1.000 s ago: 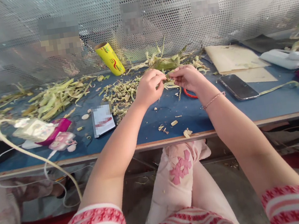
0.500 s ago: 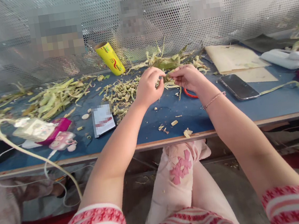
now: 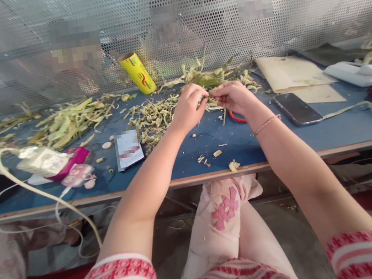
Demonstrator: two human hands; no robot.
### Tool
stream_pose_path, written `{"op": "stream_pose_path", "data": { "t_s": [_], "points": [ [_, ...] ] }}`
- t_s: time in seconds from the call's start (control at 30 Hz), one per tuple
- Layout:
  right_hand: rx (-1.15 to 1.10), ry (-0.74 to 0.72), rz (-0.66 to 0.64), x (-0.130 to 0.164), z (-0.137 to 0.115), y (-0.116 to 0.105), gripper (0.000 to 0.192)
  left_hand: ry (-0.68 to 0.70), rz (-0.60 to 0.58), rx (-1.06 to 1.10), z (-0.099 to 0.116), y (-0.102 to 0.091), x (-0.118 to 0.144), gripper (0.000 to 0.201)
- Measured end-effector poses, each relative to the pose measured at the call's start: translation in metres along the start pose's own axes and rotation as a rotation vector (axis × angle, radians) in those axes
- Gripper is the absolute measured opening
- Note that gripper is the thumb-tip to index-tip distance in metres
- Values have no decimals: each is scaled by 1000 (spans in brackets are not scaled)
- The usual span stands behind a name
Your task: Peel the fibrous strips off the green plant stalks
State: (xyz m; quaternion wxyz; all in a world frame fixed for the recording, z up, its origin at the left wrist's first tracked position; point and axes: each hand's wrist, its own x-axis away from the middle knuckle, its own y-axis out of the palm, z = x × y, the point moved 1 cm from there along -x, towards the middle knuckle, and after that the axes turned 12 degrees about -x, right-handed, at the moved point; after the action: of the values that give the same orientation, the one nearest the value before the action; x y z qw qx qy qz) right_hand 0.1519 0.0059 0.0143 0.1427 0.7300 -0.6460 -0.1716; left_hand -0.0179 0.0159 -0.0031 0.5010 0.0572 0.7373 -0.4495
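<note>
My left hand (image 3: 189,106) and my right hand (image 3: 235,97) come nearly together above the table, thumbs and fingers pinched. Between their fingertips is a small, pale green-brown piece of dried plant (image 3: 213,93), mostly covered by the fingers. Behind and left of my left hand lies a heap of short, curled dried plant pieces (image 3: 150,117). Longer dried stalks and leaves (image 3: 212,78) lie just beyond both hands. A red ring-shaped handle (image 3: 237,117) shows under my right hand; the rest of that tool is hidden.
More dried stalks (image 3: 69,123) lie at left, near a power strip with cables (image 3: 45,161) and a lit phone (image 3: 129,151). A yellow cardboard tube (image 3: 137,73) leans by the perforated metal panel (image 3: 209,7). At right are a dark phone (image 3: 297,108), cardboard (image 3: 292,71) and a white device (image 3: 353,73).
My left hand has shifted slightly right, its fingertips closer to those of my right hand. My right hand has hardly moved, and the things on the table lie as before.
</note>
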Motion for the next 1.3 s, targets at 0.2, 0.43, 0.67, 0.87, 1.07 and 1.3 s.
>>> {"op": "stream_pose_path", "data": {
  "t_s": [0.2,0.43,0.67,0.87,1.07,1.3],
  "points": [
    [8,5,2,0,0,1,26,-34,-35,-7,-3,3,0,12],
    [3,-1,1,-2,2,-1,26,-60,-79,55,-5,-1,-4,13],
    [3,13,-2,-1,3,0,26,-128,-73,91,-6,2,-3,13],
    [30,4,1,-2,4,-1,28,-123,-39,72,-4,3,-2,13],
    [34,-1,-5,0,2,1,30,-159,-37,90,-1,0,-3,9],
    [30,2,-11,2,1,3,28,-177,-27,123,1,-3,-3,8]
  ]
}}
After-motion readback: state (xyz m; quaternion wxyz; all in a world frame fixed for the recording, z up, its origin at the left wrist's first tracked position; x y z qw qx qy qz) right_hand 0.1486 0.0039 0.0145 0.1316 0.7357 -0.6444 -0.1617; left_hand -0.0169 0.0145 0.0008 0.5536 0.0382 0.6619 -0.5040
